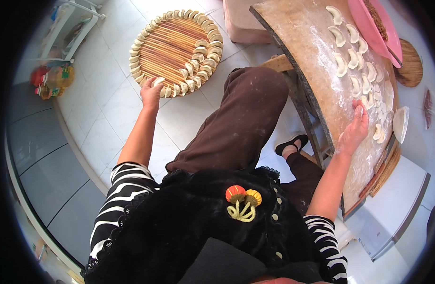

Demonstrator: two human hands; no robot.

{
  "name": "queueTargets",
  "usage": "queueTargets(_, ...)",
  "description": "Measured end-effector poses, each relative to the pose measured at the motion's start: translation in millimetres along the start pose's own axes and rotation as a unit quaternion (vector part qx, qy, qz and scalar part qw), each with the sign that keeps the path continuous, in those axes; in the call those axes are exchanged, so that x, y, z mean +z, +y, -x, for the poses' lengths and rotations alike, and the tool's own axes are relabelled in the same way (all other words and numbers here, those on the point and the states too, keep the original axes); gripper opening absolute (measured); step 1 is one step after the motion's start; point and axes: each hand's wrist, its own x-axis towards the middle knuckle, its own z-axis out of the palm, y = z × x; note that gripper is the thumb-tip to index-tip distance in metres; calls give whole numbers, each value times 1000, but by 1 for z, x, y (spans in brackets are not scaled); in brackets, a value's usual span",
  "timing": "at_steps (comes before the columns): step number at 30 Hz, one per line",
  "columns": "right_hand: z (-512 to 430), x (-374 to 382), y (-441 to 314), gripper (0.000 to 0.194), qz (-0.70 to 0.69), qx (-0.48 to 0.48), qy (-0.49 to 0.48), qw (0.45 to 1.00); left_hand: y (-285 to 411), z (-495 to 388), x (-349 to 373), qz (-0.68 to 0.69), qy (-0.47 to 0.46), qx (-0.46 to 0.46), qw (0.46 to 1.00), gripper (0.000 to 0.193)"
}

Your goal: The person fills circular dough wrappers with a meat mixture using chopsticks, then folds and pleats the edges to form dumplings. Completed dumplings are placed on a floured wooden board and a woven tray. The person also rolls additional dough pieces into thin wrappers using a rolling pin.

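My left hand (151, 95) is at the near-left rim of a round slatted tray (168, 42), its fingers around a crescent dumpling (158, 81). More dumplings (212, 32) form a ring along the tray's edge, with a partial second row inside on the right. Over a floured wooden board (309, 53), my right hand (355, 126) has its fingertips beside uncooked dumplings (365, 83). Whether those fingers touch or hold anything is unclear. Several small dough pieces (380, 110) lie just beyond the hand.
A pink basin (393, 46) with brown filling overhangs the board's far edge. A rolling pin (371, 181) and a straw whisk (386, 168) lie along its right side. Oil bottles (59, 77) and a white rack (70, 32) stand left on the tiled floor. My bent leg (235, 117) is between tray and board.
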Motion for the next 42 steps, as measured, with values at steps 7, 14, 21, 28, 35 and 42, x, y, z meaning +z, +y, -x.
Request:
queueTargets(7,-2,0,1,33,-6,9,-1,1000,-17,-26,25,-245,-4,-50,968,35)
queueTargets(14,0,0,-3,33,-3,10,-3,1000,-7,-32,39,-357,-19,-1,934,30)
queueTargets(21,0,1,-2,28,-2,4,-7,1000,-25,-62,44,-219,-60,-120,967,17)
queueTargets(28,-2,3,-2,29,-8,9,-16,1000,-61,-90,37,-211,39,-177,961,15)
queueTargets(35,-3,-4,1,26,2,-3,-16,1000,-18,-63,71,-62,118,-289,948,25)
queueTargets(42,1,-1,-3,23,28,-3,-3,1000,-18,-67,83,-67,100,-317,941,33)
